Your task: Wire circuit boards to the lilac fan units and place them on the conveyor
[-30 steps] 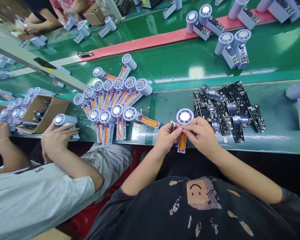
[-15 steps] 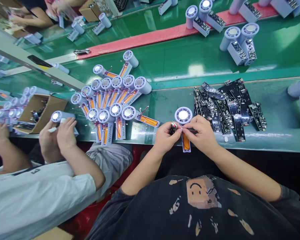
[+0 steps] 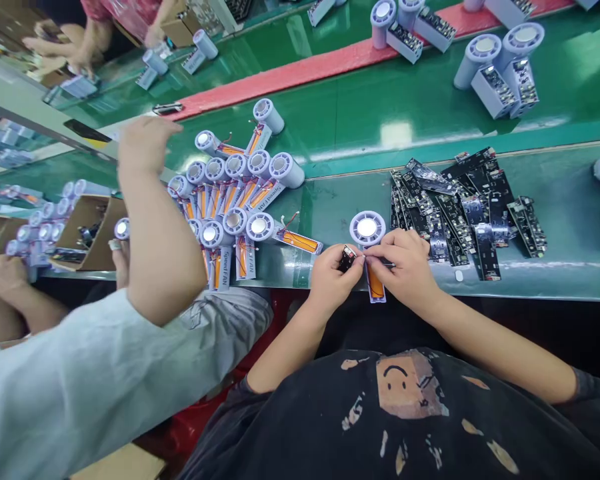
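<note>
1. The left hand [image 3: 334, 277] pinches a small black component [image 3: 347, 259]; the right hand [image 3: 403, 265] pinches narrowly on a thin wire [image 3: 380, 264], below the white-faced fan housing [image 3: 367, 228], above its orange battery [image 3: 375, 285].
2. Loose circuit boards [image 3: 460, 213] lie at 2 o'clock; wired, boardless fan units [image 3: 235, 221] at 10 o'clock; a co-worker's arm [image 3: 155, 227] crosses at 9 o'clock, apart from the hands.

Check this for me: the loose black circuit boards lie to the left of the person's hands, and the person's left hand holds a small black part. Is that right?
Not quite. The head view shows the loose black circuit boards to the right of the person's right hand, not to the left of the hands. The person's left hand does hold a small black part.
</note>
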The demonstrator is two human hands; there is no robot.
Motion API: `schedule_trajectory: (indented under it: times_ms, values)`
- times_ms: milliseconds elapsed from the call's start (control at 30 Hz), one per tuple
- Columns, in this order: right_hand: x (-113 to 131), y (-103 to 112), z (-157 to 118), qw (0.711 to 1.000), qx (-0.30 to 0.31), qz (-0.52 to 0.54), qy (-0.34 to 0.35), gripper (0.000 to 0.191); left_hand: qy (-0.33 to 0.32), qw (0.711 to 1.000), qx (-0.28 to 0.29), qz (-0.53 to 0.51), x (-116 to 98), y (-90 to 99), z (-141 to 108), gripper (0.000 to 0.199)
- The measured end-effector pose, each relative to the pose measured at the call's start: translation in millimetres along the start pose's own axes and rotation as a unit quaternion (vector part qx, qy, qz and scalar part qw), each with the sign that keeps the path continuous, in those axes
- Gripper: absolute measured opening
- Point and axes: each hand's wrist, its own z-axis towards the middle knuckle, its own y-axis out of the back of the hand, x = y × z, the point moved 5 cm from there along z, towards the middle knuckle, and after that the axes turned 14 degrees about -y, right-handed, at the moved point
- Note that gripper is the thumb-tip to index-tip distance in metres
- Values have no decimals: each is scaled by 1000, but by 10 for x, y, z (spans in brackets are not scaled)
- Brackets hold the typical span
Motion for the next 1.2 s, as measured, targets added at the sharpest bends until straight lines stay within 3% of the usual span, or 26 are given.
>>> schedule_trajectory:
  times_ms: [167, 267, 467, 633, 1200]
  values:
    - [-30, -56, 26, 993, 60, 91, -43, 17, -9, 1000, 9, 12, -28, 20, -8, 7]
    - [-14, -34, 46, 990, 67, 119, -35, 17, 7, 999, 32, -20, -48, 87, -72, 28]
    - [127, 18, 62, 997, 43, -7, 57, 21, 65, 994, 77, 40, -58, 202, -204, 34]
    - [249, 9, 68, 989, 24, -99, 108, 29, 43, 987, 112, 108, -127, 177, -179, 33]
    - [325, -76, 74, 975, 64, -151, 148, 33, -20, 961, 170, 216, -137, 148, -179, 34]
